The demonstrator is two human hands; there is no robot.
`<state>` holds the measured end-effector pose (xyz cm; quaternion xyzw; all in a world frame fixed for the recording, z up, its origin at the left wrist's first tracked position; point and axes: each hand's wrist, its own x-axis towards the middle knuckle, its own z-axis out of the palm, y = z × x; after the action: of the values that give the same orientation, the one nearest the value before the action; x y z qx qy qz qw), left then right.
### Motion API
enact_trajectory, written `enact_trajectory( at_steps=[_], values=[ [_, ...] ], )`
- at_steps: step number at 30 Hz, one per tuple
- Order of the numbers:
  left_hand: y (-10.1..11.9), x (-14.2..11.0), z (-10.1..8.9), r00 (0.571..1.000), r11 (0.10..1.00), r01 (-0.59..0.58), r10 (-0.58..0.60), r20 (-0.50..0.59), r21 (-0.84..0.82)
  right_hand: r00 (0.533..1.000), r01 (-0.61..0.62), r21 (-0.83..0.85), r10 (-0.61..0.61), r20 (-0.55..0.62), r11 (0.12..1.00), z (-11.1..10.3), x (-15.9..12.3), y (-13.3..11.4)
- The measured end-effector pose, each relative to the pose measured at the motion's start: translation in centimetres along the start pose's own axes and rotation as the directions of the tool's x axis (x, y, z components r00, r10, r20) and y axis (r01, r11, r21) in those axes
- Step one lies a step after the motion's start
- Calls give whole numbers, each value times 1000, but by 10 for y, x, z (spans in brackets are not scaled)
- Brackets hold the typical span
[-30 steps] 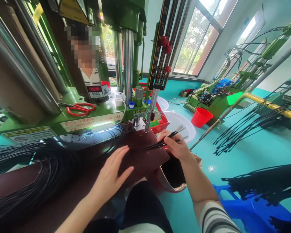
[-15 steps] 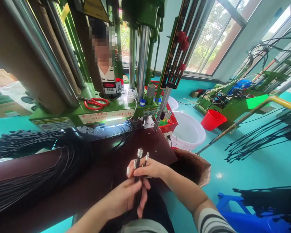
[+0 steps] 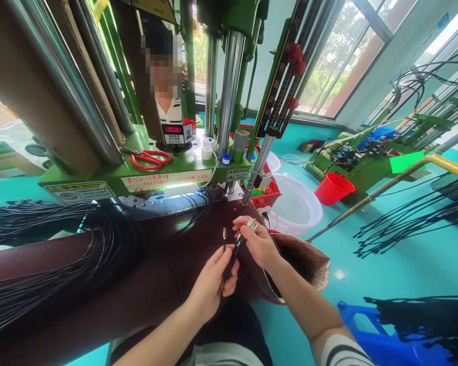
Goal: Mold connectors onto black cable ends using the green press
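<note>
My right hand point(image 3: 257, 245) is closed on the upper part of a small bunch of black cables point(image 3: 232, 256), with metal connector tips point(image 3: 251, 224) sticking out above its fingers. Lower down, my left hand point(image 3: 210, 282) is closed on the same bunch, and one separate connector tip point(image 3: 224, 234) rises above it. Both hands hover over the dark brown worktable point(image 3: 156, 269) in front of a green press machine point(image 3: 152, 175).
A thick bundle of black cables point(image 3: 61, 254) lies across the table at left. Red scissors point(image 3: 149, 158) rest on the machine. A brown bag point(image 3: 305, 259), white basins point(image 3: 295, 206) and a red bucket point(image 3: 334, 188) stand at right. A person sits behind the machine.
My right hand brought the cable bunch from the table's right edge in front of me. My left hand left the table and took hold of it. One cable now stands apart.
</note>
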<state>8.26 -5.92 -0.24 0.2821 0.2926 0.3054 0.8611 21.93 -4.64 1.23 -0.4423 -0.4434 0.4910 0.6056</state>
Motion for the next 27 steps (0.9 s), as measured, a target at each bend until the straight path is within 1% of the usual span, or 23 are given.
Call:
enact_trajectory(
  at_steps=[1,2,3,6,8,10,12,15,17,18,19,20,22,24,25,26,27],
  values=[
    [1,1,1,1000,1000,0,0,-3,11,999,45,-24,-46,-29,999,-3,-3,-1],
    [2,1,2,1000,1000,1,-1,5,24,997,60,-44,-62,-40,997,-6,-5,-2],
    [2,2,3,1000,999,0,-1,22,44,998,48,-57,-50,-37,997,-9,-7,-4],
    [1,-1,5,998,984,-29,18,62,173,999,-40,-61,40,5,997,-13,-9,-9],
    [1,-5,8,999,951,-46,35,39,305,995,-87,-49,89,41,995,-13,-6,-12],
    [2,-12,10,998,899,-50,55,0,435,981,-166,-1,165,97,986,-10,-3,-15],
    [4,-21,13,996,839,-57,85,-28,541,948,-294,82,279,152,952,-6,-1,-13],
    [7,-37,14,985,785,-66,149,-84,616,873,-477,177,441,210,861,3,-1,-5],
    [9,-48,10,962,772,-89,231,-147,629,832,-546,207,495,252,812,12,-6,2],
    [10,-52,7,944,756,-109,282,-171,646,821,-560,216,502,273,800,17,-9,5],
    [11,-56,4,924,728,-130,335,-183,674,821,-559,225,493,288,798,23,-12,6],
    [13,-60,0,906,690,-150,383,-181,708,830,-543,233,473,294,807,28,-15,7],
    [20,-67,-6,869,603,-193,471,-150,774,861,-486,230,417,290,843,36,-19,6],
    [28,-74,-7,818,533,-254,563,-114,807,899,-414,223,357,254,883,39,-18,3],
    [33,-79,-5,781,514,-291,615,-109,807,918,-374,217,327,223,902,38,-16,2],
    [37,-84,-3,748,517,-329,653,-117,790,938,-332,210,297,180,920,34,-12,1],
    [42,-90,-1,731,551,-362,668,-138,751,955,-289,204,267,130,935,29,-7,1]
  ],
)
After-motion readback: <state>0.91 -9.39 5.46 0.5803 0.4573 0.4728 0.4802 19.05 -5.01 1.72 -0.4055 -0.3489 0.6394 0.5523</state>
